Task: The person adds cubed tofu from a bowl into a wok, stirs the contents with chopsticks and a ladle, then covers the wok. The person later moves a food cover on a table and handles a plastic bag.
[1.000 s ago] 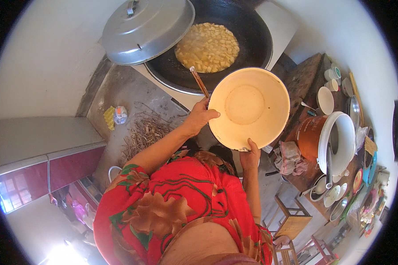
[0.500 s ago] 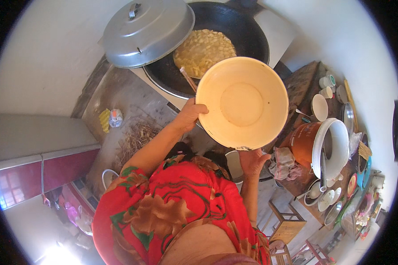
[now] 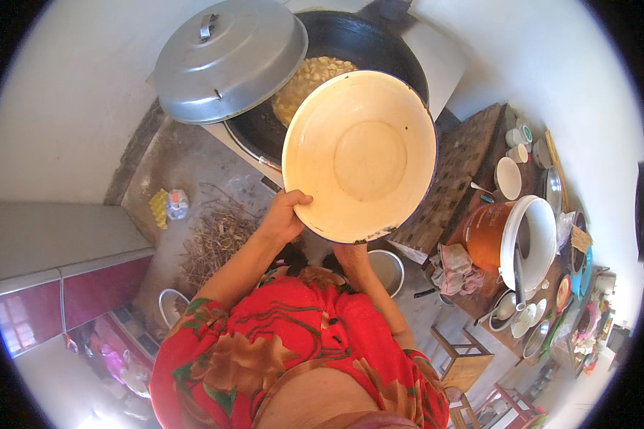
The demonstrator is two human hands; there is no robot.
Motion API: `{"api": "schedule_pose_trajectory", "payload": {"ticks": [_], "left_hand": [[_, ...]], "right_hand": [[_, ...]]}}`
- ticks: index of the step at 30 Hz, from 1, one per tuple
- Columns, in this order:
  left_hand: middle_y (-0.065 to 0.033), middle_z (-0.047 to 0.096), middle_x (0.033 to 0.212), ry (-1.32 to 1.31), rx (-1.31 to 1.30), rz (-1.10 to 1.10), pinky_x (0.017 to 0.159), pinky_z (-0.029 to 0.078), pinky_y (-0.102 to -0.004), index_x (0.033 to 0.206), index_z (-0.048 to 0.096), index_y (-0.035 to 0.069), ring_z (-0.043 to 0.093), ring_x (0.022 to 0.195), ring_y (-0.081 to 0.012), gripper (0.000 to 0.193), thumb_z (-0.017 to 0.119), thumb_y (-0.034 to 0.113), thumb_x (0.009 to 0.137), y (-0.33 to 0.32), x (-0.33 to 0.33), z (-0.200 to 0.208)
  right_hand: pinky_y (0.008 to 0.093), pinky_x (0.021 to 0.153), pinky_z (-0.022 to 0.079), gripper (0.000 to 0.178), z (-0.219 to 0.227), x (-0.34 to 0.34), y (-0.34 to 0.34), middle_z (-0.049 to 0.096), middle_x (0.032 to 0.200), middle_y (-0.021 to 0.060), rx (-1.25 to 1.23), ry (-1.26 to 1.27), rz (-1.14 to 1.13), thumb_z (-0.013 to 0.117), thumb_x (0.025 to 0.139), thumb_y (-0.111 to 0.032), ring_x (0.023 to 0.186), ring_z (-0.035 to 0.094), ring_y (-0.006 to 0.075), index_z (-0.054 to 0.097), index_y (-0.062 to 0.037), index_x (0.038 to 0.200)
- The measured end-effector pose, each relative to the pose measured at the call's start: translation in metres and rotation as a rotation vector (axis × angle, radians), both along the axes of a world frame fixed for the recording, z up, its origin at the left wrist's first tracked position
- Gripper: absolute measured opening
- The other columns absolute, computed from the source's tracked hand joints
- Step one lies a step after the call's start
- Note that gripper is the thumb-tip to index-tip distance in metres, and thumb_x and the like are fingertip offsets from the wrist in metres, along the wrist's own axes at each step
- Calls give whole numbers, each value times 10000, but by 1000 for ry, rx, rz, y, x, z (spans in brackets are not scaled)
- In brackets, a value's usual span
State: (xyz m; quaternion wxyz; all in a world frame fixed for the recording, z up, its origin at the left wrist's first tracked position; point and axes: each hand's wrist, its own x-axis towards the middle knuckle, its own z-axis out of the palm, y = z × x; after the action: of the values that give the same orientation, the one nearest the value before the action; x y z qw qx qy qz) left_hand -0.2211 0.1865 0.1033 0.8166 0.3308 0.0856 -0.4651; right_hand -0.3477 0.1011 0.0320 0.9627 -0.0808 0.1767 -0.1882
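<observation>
My left hand [image 3: 285,217] grips the left rim of a wide, cream-coloured enamel basin [image 3: 371,159], its thumb lying over the inner edge. The basin is tilted, so its bare inside faces up toward me, and dark chips mark its near rim. At that near rim my right hand [image 3: 352,257] reaches under the basin; its fingers are hidden. Beyond the basin, and partly covered by it, sits a large black wok [image 3: 390,53]. Pale chopped food [image 3: 300,89] in liquid lies in the wok. A domed metal lid [image 3: 232,61] overlaps the wok's left side.
To the right, a brick-sided counter [image 3: 447,168] carries an orange bucket [image 3: 485,232] with a white rim, a cloth [image 3: 454,268], bowls and utensils. A metal pot [image 3: 388,274] stands below, right of my forearm. Dry twigs [image 3: 218,243] lie on the floor at left, beside a low cabinet [image 3: 107,282].
The basin has moved left with my left hand, and my right hand has slid left beneath it. The right thumb and the thin sticks beside the left hand no longer show.
</observation>
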Motion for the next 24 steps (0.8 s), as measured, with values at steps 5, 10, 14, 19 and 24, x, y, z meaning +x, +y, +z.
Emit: {"api": "schedule_pose_trajectory", "payload": {"ticks": [5, 10, 14, 19, 24], "left_hand": [[-199, 555, 1114, -51, 26, -49, 876, 470, -389, 1170, 439, -83, 583, 976, -294, 511, 503, -27, 667, 16, 23, 4], [-209, 556, 1113, -191, 61, -12, 860, 482, -391, 1160, 443, -95, 595, 953, -301, 510, 529, 20, 670, 25, 44, 1], [-204, 560, 1107, -134, 75, 1, 883, 464, -397, 1154, 453, -93, 582, 979, -303, 507, 535, 39, 671, 47, 59, 1], [-190, 547, 1134, -78, 79, 197, 906, 445, -381, 1184, 424, -103, 558, 1013, -295, 546, 563, 39, 675, 96, 69, -5], [-207, 488, 1199, -111, 286, 508, 967, 394, -425, 1243, 361, -80, 498, 1096, -330, 604, 516, 49, 674, 155, 60, -9]], "right_hand": [[357, 831, 461, 335, 6, 30, 7, 511, 1125, 105, 274, -180, -3, 495, 902, -248, 1018, 522, 222, 437, -48, 1163], [323, 748, 474, 280, 19, 58, -3, 523, 1021, 90, 67, -64, -104, 469, 914, -271, 920, 544, 195, 463, -41, 1074], [296, 682, 484, 268, 35, 74, -32, 533, 938, 77, -347, 207, -269, 448, 923, -289, 841, 562, 174, 485, -36, 1002], [262, 600, 497, 297, 40, 121, -114, 545, 834, 61, -938, 457, -261, 423, 935, -312, 743, 584, 148, 512, -29, 912], [310, 613, 480, 296, -8, 176, -191, 583, 791, 89, -1419, 620, -51, 443, 925, -307, 721, 596, 192, 534, -26, 913]]}}
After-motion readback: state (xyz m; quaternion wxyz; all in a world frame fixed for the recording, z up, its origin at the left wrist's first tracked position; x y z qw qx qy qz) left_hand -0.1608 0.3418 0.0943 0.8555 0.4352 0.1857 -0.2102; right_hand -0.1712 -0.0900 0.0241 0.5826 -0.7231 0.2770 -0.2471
